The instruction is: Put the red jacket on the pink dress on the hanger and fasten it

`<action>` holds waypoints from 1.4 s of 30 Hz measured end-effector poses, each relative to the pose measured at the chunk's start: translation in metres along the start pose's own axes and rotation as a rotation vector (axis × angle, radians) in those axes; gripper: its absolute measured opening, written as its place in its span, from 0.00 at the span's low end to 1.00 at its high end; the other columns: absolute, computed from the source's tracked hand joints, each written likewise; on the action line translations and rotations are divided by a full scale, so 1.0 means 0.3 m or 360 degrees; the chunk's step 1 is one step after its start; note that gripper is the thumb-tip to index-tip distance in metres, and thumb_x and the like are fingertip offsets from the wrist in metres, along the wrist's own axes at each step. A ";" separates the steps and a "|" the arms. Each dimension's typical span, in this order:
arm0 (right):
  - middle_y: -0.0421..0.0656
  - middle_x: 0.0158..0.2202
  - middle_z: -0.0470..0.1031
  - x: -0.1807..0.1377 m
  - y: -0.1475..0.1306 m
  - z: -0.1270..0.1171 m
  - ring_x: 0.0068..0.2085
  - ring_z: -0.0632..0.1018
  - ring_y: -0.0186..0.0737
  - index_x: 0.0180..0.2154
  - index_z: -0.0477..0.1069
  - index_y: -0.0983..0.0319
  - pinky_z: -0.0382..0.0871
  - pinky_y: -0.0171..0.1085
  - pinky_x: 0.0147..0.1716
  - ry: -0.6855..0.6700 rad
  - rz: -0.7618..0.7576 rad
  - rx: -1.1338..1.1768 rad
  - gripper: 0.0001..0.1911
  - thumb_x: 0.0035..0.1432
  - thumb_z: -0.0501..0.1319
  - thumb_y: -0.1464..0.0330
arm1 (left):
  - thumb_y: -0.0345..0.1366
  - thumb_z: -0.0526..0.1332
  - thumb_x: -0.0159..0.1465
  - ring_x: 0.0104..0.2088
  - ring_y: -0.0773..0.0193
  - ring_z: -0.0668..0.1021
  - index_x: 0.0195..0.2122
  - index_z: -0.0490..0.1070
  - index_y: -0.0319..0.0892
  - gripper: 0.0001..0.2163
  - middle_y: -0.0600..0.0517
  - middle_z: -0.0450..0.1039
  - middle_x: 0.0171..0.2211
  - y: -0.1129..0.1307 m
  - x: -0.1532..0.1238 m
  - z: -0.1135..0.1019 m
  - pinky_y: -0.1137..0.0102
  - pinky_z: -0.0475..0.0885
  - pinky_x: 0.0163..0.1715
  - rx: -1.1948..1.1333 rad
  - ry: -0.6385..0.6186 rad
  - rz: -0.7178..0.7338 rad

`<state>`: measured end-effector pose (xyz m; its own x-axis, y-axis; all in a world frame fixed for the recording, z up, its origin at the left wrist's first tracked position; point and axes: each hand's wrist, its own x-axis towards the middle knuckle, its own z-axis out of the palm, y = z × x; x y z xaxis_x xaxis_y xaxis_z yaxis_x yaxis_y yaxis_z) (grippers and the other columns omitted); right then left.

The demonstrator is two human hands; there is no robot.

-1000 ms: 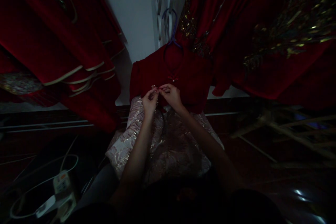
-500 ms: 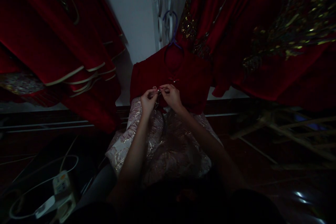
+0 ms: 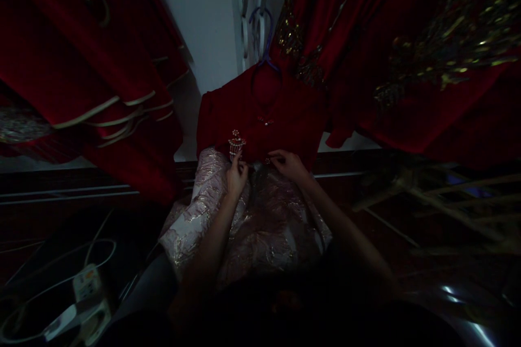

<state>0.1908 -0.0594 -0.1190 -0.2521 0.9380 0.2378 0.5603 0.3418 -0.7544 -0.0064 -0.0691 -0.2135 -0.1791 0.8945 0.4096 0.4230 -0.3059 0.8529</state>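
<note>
Hanging from a purple hanger [image 3: 264, 38] against a white wall [image 3: 199, 21], a red top [image 3: 293, 114] is seen at the middle, with a pink brocade skirt [image 3: 252, 222] spread below its hem. A jewelled brooch [image 3: 236, 143] is held upright at the top's lower left edge, its foot pinched by the fingers of the left hand [image 3: 237, 176]. The right hand [image 3: 288, 165] lies apart from the left, at the hem, with fingertips drawn together; whether anything is gripped there cannot be told. Markings on the power strip [image 3: 86, 282] are too dim to be read. The top is hemmed in by cream-trimmed garments [image 3: 81, 65] at the left and gold-embroidered garments [image 3: 407, 38] at the right, so that only a narrow strip of wall is bare between them. The floor at the lower left is taken up by the power strip and its white cables [image 3: 108, 242].
</note>
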 end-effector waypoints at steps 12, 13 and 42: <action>0.47 0.42 0.79 0.016 0.061 0.026 0.39 0.80 0.38 0.47 0.71 0.63 0.74 0.38 0.42 -0.0156 0.0003 -0.0032 0.14 0.59 0.57 0.67 | 0.33 0.57 0.60 0.28 0.65 0.74 0.68 0.35 0.39 0.39 0.51 0.75 0.34 -0.050 0.008 0.005 0.71 0.69 0.34 0.0025 0.0227 -0.0134; 0.47 0.42 0.79 0.015 0.059 0.029 0.39 0.80 0.38 0.47 0.71 0.63 0.74 0.38 0.42 -0.0169 0.0002 -0.0020 0.14 0.59 0.57 0.67 | 0.33 0.57 0.60 0.29 0.66 0.74 0.68 0.36 0.40 0.38 0.50 0.73 0.36 -0.049 0.011 0.004 0.71 0.70 0.35 0.0022 0.0280 -0.0106; 0.38 0.28 0.73 -0.007 0.075 0.112 0.29 0.73 0.33 0.32 0.69 0.61 0.66 0.31 0.30 -0.0140 -0.0089 0.0145 0.11 0.50 0.65 0.62 | 0.36 0.66 0.52 0.34 0.67 0.74 0.47 0.67 0.42 0.21 0.53 0.71 0.35 -0.064 0.027 0.016 0.70 0.70 0.37 -0.0383 0.0110 -0.0012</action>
<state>0.1774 -0.0555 -0.1571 -0.3513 0.9077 0.2295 0.4706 0.3831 -0.7949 -0.0117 -0.0544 -0.2281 -0.2451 0.8753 0.4169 0.1992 -0.3754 0.9052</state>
